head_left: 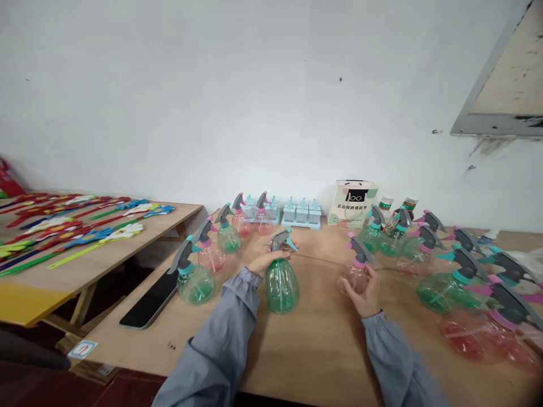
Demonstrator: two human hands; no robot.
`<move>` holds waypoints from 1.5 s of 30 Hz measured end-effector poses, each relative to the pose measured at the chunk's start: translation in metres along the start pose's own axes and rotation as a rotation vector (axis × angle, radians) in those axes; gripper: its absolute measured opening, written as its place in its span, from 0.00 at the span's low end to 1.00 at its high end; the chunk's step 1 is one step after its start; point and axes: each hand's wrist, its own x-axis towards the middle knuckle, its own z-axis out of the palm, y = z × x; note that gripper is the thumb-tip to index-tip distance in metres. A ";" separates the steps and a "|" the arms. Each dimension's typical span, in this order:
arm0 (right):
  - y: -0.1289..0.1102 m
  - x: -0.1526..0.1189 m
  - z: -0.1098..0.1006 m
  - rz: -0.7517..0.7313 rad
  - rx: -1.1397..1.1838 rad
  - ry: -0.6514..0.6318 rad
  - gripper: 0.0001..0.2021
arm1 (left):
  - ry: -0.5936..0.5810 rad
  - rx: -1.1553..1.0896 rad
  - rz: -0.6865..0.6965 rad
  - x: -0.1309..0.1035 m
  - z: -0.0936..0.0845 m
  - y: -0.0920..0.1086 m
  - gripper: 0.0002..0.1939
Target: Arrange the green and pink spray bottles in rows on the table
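Note:
My left hand [269, 257] is wrapped round the neck of a green spray bottle [282, 287] with a grey and turquoise head, upright above the middle of the table. To the right, my right hand [365, 291] grips the body of a pink spray bottle [355, 272] with a grey and pink head. Left of my left hand stand more spray bottles, among them a green one [195, 284] and a pink one [211, 255]. Several green and pink bottles crowd the right side, such as a green one [439, 291] and a pink one [494, 333].
A black phone [150, 301] lies at the wooden table's [123, 345] left edge. Pale blue moulds [302, 213], a paper bag [351, 204] and a white-capped bottle [385, 204] stand at the back. Colourful hand-shaped sticks [104, 240] cover another table on the left.

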 end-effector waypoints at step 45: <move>-0.025 -0.014 0.002 -0.070 0.128 -0.127 0.36 | 0.083 0.064 0.055 -0.003 0.017 -0.005 0.20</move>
